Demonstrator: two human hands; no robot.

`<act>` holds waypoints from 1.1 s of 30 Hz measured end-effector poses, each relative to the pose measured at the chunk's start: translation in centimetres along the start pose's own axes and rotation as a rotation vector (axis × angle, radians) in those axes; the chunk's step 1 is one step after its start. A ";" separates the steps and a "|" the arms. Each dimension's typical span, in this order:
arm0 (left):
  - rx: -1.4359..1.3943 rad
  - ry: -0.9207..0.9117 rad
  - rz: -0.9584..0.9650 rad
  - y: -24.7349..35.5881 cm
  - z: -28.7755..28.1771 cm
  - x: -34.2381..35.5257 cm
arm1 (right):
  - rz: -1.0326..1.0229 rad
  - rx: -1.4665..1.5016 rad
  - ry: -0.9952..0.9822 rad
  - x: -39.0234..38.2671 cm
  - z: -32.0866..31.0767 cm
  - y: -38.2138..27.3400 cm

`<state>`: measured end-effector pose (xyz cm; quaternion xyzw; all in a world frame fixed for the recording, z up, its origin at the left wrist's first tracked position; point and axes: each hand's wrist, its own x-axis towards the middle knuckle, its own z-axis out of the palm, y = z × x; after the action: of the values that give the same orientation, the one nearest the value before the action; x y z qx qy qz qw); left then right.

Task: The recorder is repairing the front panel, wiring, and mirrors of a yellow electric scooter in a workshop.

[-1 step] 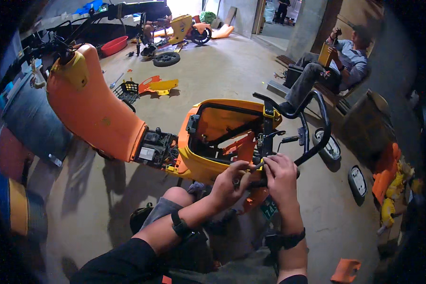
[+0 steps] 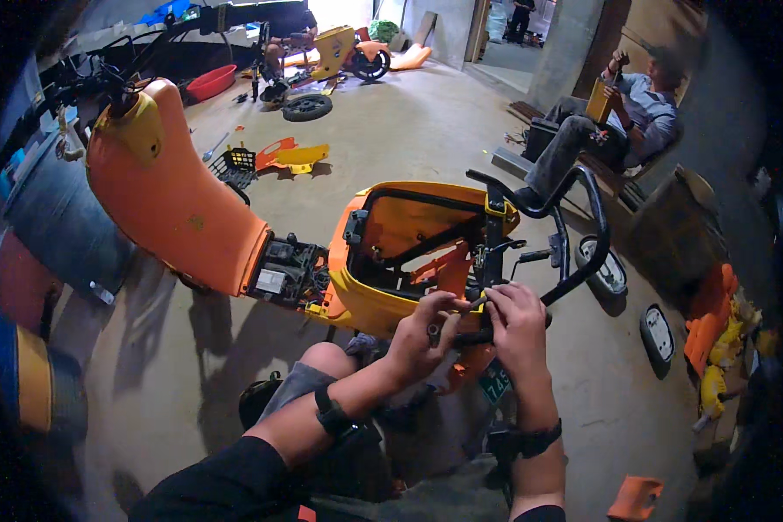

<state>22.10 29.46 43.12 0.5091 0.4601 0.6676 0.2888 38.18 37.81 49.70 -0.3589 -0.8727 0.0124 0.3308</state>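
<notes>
My left hand point(image 2: 419, 337) is closed around a grey metal tool that looks like a socket wrench point(image 2: 434, 331), its round hollow end showing by the palm. A short grey tip point(image 2: 478, 303) sticks out between both hands. Fingers bent, my right hand point(image 2: 518, 317) pinches at that tip; what lies under its fingertips is hidden. Both hands are over the rear of a partly stripped scooter, beside the open yellow-orange seat housing point(image 2: 376, 300) and below the black upright bracket point(image 2: 493, 235). A black tubular rear rail point(image 2: 596, 235) curves just right of my right hand.
The scooter's orange front body point(image 2: 178, 196) stands at left. Black-and-white oval parts point(image 2: 658, 339) lie on the floor at right, near orange and yellow panels point(image 2: 712, 322). Another person point(image 2: 652, 109) sits at upper right holding a yellow part. A black basket point(image 2: 233, 167) lies farther off.
</notes>
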 end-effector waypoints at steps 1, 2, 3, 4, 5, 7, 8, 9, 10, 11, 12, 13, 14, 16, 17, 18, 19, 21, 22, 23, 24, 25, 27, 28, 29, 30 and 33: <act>-0.020 0.015 -0.025 0.0 -0.1 0.3 | 0.017 0.034 -0.009 0.0 0.2 0.2; -0.040 0.030 -0.051 0.0 -0.2 0.5 | 0.035 0.068 -0.017 -0.1 0.4 0.2; -0.013 0.054 -0.081 0.1 -0.3 0.8 | 0.018 0.078 -0.012 0.1 0.4 0.1; 0.012 0.077 -0.112 0.2 -0.4 1.1 | 0.001 0.087 -0.007 0.3 0.5 0.0; 0.037 0.101 -0.143 0.3 -0.6 1.3 | -0.016 0.096 -0.002 0.5 0.6 -0.1; 0.048 0.098 -0.119 0.0 -0.9 1.8 | -0.037 0.059 -0.030 0.6 0.6 0.1; 0.053 0.096 -0.106 -0.1 -1.0 2.0 | -0.047 0.040 -0.043 0.6 0.6 0.1; -0.078 0.100 -0.192 0.2 -1.0 2.3 | -0.039 0.023 -0.042 0.8 0.6 0.1; -0.209 0.103 -0.277 0.7 -0.9 2.5 | -0.030 0.004 -0.040 1.0 0.5 0.0; -0.341 0.105 -0.361 0.9 -0.7 2.6 | -0.022 -0.014 -0.038 1.2 0.4 -0.1; -0.347 0.142 -0.343 0.8 -0.7 2.6 | -0.004 -0.008 -0.038 1.5 0.6 -0.3; -0.353 0.178 -0.326 0.7 -0.6 2.6 | 0.015 -0.001 -0.038 1.8 0.9 -0.5; -0.358 0.215 -0.308 0.6 -0.5 2.5 | 0.033 0.006 -0.037 2.0 1.2 -0.6; -0.217 0.254 -0.255 0.1 0.1 1.8 | 0.044 -0.067 -0.027 2.3 1.6 -0.9; -0.145 0.275 -0.228 -0.1 0.3 1.5 | 0.048 -0.102 -0.022 2.4 1.7 -0.9; -0.005 0.276 -0.135 0.2 0.4 1.4 | 0.059 -0.117 -0.023 2.4 1.7 -0.9; 0.136 0.276 -0.042 0.6 0.6 1.3 | 0.070 -0.132 -0.024 2.5 1.7 -0.9; 0.296 0.207 -0.054 3.1 0.4 0.9 | 0.111 -0.161 -0.026 2.6 1.8 -1.1; 0.414 0.178 0.134 2.8 0.3 1.2 | 0.142 -0.176 -0.027 2.7 1.8 -1.3; 0.529 0.146 0.323 2.2 0.1 1.7 | 0.173 -0.191 -0.028 2.9 1.9 -1.4; 0.640 0.112 0.507 1.6 0.1 1.7 | 0.183 -0.179 -0.013 2.7 2.1 -1.3; 0.693 0.062 0.474 1.2 0.7 1.7 | 0.195 -0.167 0.002 2.7 2.3 -1.1; 0.874 0.011 0.416 0.5 0.4 1.5 | 0.274 -0.096 -0.001 2.8 2.9 -1.0; 0.939 -0.019 0.385 0.3 1.0 1.5 | 0.348 -0.065 -0.015 3.2 2.7 -0.9; 0.929 -0.060 0.361 0.0 0.9 1.4 | 0.423 -0.036 -0.028 3.4 2.6 -0.8; 0.905 -0.063 0.371 0.0 0.8 1.5 | 0.435 -0.058 0.010 3.3 3.3 -0.1; 0.871 -0.074 0.365 0.5 0.0 1.7 | 0.499 -0.014 0.003 3.9 2.9 -1.6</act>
<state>21.61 30.74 44.27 0.6787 0.5896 0.4340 -0.0575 33.48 39.75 50.07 -0.5657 -0.7565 0.0872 0.3162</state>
